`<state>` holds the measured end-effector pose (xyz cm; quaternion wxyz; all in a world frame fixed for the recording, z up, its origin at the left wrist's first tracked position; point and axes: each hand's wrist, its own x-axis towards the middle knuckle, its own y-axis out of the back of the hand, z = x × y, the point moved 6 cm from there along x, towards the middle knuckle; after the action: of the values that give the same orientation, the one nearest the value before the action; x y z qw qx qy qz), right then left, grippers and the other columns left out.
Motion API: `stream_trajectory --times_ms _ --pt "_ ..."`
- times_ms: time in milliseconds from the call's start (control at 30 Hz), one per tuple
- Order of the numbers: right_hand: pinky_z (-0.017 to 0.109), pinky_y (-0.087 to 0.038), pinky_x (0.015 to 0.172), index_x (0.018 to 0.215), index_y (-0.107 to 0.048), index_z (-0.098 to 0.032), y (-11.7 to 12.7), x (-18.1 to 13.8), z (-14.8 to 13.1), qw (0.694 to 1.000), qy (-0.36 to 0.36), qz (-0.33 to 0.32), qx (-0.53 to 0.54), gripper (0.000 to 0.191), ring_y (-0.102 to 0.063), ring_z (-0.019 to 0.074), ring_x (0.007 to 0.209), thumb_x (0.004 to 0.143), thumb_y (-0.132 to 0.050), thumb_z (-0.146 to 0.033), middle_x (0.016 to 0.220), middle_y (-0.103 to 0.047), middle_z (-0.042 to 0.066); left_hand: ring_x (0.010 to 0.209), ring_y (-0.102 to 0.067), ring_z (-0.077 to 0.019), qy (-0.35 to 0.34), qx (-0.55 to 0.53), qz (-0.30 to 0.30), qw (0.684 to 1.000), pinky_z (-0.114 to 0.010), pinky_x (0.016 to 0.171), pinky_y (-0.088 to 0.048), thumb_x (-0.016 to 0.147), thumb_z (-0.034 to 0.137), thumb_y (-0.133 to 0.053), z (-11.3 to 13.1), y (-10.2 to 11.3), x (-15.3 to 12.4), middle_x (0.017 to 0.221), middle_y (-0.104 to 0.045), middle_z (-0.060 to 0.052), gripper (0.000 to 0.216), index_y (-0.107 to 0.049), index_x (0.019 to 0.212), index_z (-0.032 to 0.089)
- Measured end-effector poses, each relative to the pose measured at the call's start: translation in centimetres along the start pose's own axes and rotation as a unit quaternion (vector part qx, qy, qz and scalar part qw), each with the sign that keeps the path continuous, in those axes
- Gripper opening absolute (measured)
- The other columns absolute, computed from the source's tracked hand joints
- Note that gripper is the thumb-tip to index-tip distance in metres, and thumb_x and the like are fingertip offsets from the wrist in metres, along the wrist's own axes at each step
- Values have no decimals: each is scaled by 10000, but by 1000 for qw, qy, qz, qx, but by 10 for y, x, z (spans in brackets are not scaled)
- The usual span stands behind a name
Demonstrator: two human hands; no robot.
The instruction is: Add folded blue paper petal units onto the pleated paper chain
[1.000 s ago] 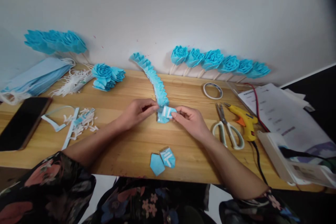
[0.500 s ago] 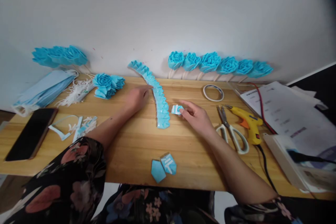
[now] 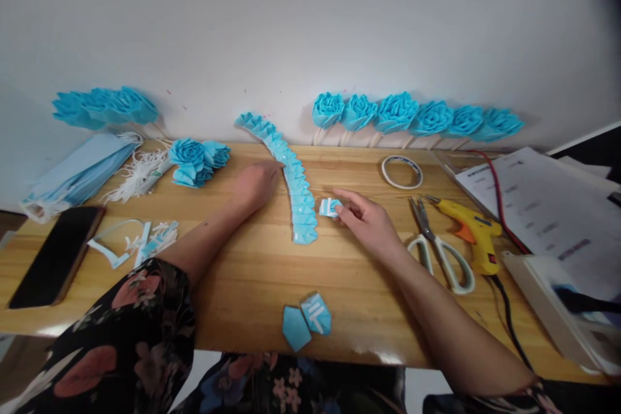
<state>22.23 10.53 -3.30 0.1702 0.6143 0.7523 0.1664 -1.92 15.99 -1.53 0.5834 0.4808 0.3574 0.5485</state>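
Note:
A curved strip of overlapping, folded light-blue petals [image 3: 297, 187] runs from the wall down the middle of the wooden table [image 3: 242, 284]. With curled fingers, my left hand [image 3: 257, 184] grips the strip's left edge at mid-length; its fingertips are partly hidden. Right of the strip's lower end, my right hand [image 3: 369, 220] pinches a small folded blue piece with white bands [image 3: 330, 207] between thumb and fingers. That piece is apart from the strip. Two more folded blue pieces, one plain [image 3: 295, 328] and one with white bands [image 3: 316, 314], lie near the front edge.
Blue flowers on sticks [image 3: 396, 112] lean on the wall. At right are a tape roll [image 3: 402, 173], scissors [image 3: 440, 246], a yellow glue gun [image 3: 478, 233] and papers [image 3: 553, 200]. At left are loose flowers [image 3: 191, 158], masks [image 3: 82, 168], white cords [image 3: 138, 174] and a phone [image 3: 55, 257].
The view has shifted slightly, so the right-hand objects appear farther right and lower. Both hands keep their holds, with little visible movement against the strip.

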Motion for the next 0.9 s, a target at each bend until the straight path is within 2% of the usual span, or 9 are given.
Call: stream_trajectory --times_ms 133,300,433,500,567,633,733,800,900 --pt "353 -496 702 1267 -669 -203 1 1 2 999 -9 17 31 477 -627 196 687 855 -599 -434 741 -698 26 1101 -684 -276 31 -2 3 1000 -359 921 -515 976 235 -399 0 3 1 1238 -726 -86 417 -667 1295 208" --pt "327 -495 661 1261 -653 -186 3 1 0 994 -10 44 97 484 -615 172 668 853 -622 -444 761 -718 30 802 -681 -253 58 -20 15 998 -323 715 -459 981 257 -423 -4 3 0 903 -732 -98 384 -578 1314 147" --pt "309 -504 653 1274 -636 -188 4 0 -13 986 24 48 155 487 -605 149 632 845 -650 -418 703 -679 -6 728 -606 -195 15 -115 87 989 -287 664 -391 986 321 -420 -1 16 -6 832 -682 -56 325 -635 1170 162" --pt "302 -506 667 1301 -619 -189 3 -2 -21 984 49 34 166 502 -607 141 640 846 -658 -398 706 -666 -17 716 -572 -166 -31 -186 92 978 -273 670 -384 985 379 -423 12 26 -13 801 -651 -34 329 -662 1060 165" --pt "298 -503 681 1319 -608 -191 1 -3 -29 983 72 23 166 506 -605 134 648 854 -654 -388 705 -656 -25 706 -548 -151 -78 -268 34 960 -266 673 -391 978 445 -422 32 33 -21 761 -616 -23 378 -665 947 157" --pt "293 -498 687 1325 -604 -194 0 -5 -37 983 90 15 159 503 -602 130 653 861 -651 -384 701 -647 -32 682 -527 -139 -107 -339 -59 933 -259 656 -399 964 492 -422 53 37 -30 727 -586 -19 427 -642 832 151" --pt "278 -484 671 1332 -601 -201 -1 -8 -48 983 111 4 144 503 -589 123 652 864 -650 -379 696 -632 -39 601 -479 -111 -90 -424 -185 882 -241 577 -380 912 533 -491 75 33 -45 675 -550 -5 429 -594 744 152" --pt "265 -472 659 1335 -603 -208 -2 -10 -56 984 123 0 127 497 -576 117 648 868 -645 -375 690 -619 -45 551 -455 -93 -45 -475 -221 850 -230 528 -353 844 521 -589 78 26 -53 655 -543 9 379 -580 750 154" --pt "255 -464 651 1315 -622 -216 -4 -13 -66 986 133 -12 102 473 -568 113 646 867 -642 -365 679 -601 -50 508 -436 -72 14 -535 -211 818 -217 492 -313 753 455 -690 74 15 -61 635 -547 23 320 -585 774 154"
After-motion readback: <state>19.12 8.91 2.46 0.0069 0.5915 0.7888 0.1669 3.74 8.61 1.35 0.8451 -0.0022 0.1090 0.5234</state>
